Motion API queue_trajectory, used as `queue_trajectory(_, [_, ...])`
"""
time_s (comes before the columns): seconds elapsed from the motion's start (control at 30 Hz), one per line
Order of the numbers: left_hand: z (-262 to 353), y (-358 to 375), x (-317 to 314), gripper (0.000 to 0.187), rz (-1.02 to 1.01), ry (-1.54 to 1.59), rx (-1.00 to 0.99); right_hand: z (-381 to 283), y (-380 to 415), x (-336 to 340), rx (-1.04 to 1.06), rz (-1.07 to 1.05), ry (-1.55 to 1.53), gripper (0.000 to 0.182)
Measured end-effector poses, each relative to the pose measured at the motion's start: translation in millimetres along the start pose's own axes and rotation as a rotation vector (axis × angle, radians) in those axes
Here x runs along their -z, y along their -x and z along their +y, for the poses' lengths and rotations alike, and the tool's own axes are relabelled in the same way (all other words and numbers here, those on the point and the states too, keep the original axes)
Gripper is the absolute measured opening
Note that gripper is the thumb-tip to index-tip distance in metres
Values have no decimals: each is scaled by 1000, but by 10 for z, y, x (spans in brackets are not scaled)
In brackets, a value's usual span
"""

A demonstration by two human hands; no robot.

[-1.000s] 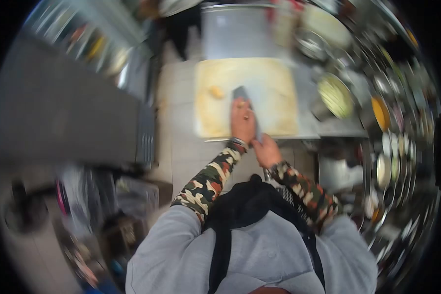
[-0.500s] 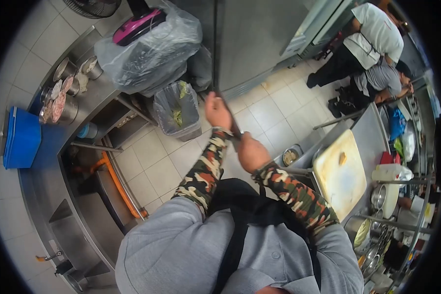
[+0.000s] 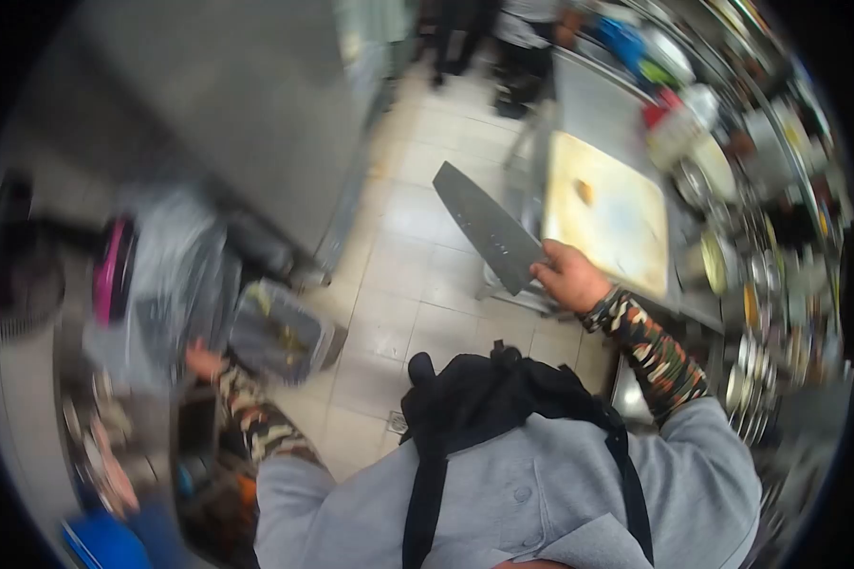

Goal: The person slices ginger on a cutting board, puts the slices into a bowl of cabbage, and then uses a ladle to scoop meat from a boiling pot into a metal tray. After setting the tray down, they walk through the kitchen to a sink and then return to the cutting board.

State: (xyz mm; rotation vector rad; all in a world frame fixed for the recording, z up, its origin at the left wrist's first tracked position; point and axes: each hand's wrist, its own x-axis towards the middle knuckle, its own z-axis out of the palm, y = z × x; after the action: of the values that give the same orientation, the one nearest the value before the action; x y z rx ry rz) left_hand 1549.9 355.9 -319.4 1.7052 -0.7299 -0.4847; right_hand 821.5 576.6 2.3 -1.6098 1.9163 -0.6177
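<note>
From the head camera, the right hand (image 3: pixel 571 277) is wrapped tight round the handle of a cleaver (image 3: pixel 489 228), its broad dark blade raised over the tiled floor (image 3: pixel 417 284), tip pointing up and away from the body, just left of the cutting board (image 3: pixel 609 213) with a small yellowish scrap on it. The blade looks stiff, heavy and sharp along its edge, so the handle is the only safe hold. The left hand (image 3: pixel 202 360) reaches down beside a lined waste bin (image 3: pixel 280 332); motion blur hides whether its fingers are spread or curled.
</note>
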Motion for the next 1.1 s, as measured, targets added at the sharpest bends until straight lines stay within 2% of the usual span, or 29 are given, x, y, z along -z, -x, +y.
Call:
queue_trajectory(0.03, [-43,-177,6,41,14,346,-533,138,181,219,-99,17,-13,17])
queue_trajectory(0.07, [-164,-184,-77,42,177,-36,-19,236,396,434,-296,52,-104,17])
queue_trajectory(0.1, [419,218,-220,44,116,-396,515,292,604,608,-481,77,-204,17])
queue_trajectory(0.2, [366,508,-409,29,155,-368,-345,1016,1400,1004,-597,286,-482,17])
queue_trajectory(0.3, [1172,1760,-1254,20,1,41,-301,1640,1972,1542,-706,391,-592,16])
queue_trajectory(0.33, [2114,2912,-1676,23,-110,-476,-449,1877,2105,1713,-700,392,-623,16])
queue_trajectory(0.37, [1557,2942,-2242,29,-532,-466,-420,1791,1854,897,-752,423,-564,17])
queue_trajectory(0.4, [1549,3399,-2645,35,-740,-36,-337,1757,1742,644,-798,431,-538,17])
queue_trajectory(0.43, [1681,3863,-3077,42,-956,56,-380,1905,1701,605,-788,443,-546,17])
queue_trajectory(0.47, [2516,4792,-3155,45,-1096,57,-383,2217,1826,870,-719,445,-403,19])
queue_trajectory(0.5, [2777,5225,-3421,47,-1176,79,-523,2369,1847,982,-663,452,-242,21])
queue_trajectory(0.57, [3299,5786,-3886,49,-1243,-63,-643,2274,1729,1151,-675,453,-301,27])
queue_trajectory(0.63, [3688,6228,-4247,54,-1286,-105,-681,2346,1701,1287,-609,463,-48,29])
queue_trajectory(0.67, [3696,6351,-4446,54,-1295,-110,-676,2354,1690,1339,-611,461,-88,30])
queue_trajectory(0.7, [3637,6366,-4625,55,-1313,-152,-954,2327,1692,1361,-617,454,-89,30])
queue_trajectory(0.73, [3636,6441,-4697,56,-1315,-198,-1237,2353,1718,1429,-627,458,-97,30])
queue_trajectory(0.77, [3597,6517,-4715,56,-1322,-209,-1233,2393,1742,1479,-638,462,-103,29])
queue_trajectory(0.83, [3673,6823,-4725,56,-1483,-230,-1105,2541,1809,1569,-645,471,-106,28])
queue_trajectory(0.87, [3659,7078,-4639,51,-1607,-155,-1004,2604,1864,1605,-651,482,-109,28])
queue_trajectory(0.9, [3726,7313,-4485,51,-1634,-162,-994,2623,1895,1622,-678,477,-114,28])
queue_trajectory(0.97, [3824,7590,-4181,50,-1780,-244,-797,2541,1864,1592,-660,458,-81,26])
queue_trajectory(1.03, [3625,7691,-4201,52,-1800,-229,-801,2488,1864,1642,-683,442,-79,25])
queue_trajectory(1.1, [3561,7662,-4202,51,-1745,28,-983,2448,1857,1671,-753,359,-37,25])
